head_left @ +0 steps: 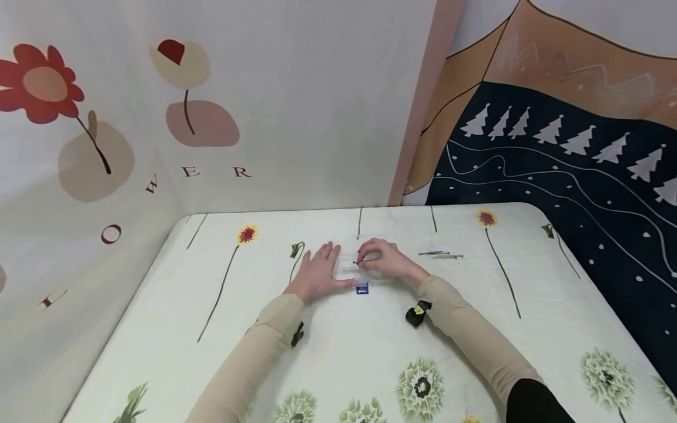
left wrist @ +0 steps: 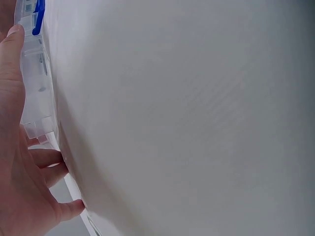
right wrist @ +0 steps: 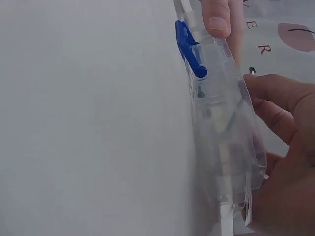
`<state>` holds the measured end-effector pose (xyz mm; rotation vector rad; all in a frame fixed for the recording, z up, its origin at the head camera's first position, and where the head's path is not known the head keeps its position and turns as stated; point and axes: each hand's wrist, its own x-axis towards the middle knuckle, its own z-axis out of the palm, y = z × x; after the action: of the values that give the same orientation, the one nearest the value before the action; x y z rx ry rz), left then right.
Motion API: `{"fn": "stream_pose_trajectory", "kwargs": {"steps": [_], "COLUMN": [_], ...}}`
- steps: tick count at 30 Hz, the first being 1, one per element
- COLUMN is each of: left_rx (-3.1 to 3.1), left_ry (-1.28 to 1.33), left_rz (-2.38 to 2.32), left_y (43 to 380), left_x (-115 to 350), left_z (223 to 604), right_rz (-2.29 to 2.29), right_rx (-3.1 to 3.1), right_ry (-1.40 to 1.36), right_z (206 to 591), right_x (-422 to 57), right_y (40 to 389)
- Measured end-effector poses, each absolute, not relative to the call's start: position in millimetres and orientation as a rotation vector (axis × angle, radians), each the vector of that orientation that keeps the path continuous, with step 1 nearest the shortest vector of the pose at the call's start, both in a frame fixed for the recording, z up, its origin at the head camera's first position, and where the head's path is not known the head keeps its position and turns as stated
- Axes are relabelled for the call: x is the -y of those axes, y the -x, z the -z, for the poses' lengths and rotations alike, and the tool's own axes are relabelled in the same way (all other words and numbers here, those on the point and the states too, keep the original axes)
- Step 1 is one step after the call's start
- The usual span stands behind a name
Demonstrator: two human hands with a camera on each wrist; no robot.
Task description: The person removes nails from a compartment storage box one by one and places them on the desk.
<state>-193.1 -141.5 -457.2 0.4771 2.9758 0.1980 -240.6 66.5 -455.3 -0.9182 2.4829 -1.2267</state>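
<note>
Right grip [head_left: 385, 258] pinching fastener [right wrist: 252, 70], flowered white tablecloth [head_left: 359, 335], printed backdrops [head_left: 317, 117]

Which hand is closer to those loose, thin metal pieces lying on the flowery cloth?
The right hand. It is over the clear box, just to the left of the thin metal pieces. The left hand is farther away, at the box's left side.

Just below mid-frame, your left hand [head_left: 319, 273] touches a clear box [head_left: 346, 252] with a blue latch [head_left: 362, 289]; your right hand [head_left: 385, 259] pinches a pin [head_left: 355, 262] over it. Metal rods [head_left: 441, 255] lie farther right.
</note>
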Motion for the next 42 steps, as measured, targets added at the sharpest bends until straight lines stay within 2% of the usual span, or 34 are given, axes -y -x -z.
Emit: {"fn": "stream_pose_trajectory", "kwargs": {"steps": [6,11,16,25,42], "left_rx": [-2.976,-2.962,-2.960,-2.981,-2.992], "left_ry": [-0.471,-0.461,-0.452,-0.468,-0.456], "left_rz": [-0.212,-0.228,-0.217,-0.222,-0.207], "left_y": [193,191,191,191,191], "left_x": [140,138,137,137,139], "left_z": [457,454,452,453,456], "right_rz": [1.562,1.739,1.757,1.677,1.549], "right_rx": [-2.359,-2.309,-2.323,-2.431,-2.506], "right_ry": [0.794,0.719,0.716,0.717,0.719], "right_z": [452,428,417,439,444], "right_x": [-70,-75,-79,-95,-138], "right_y": [239,225,218,236,245]}}
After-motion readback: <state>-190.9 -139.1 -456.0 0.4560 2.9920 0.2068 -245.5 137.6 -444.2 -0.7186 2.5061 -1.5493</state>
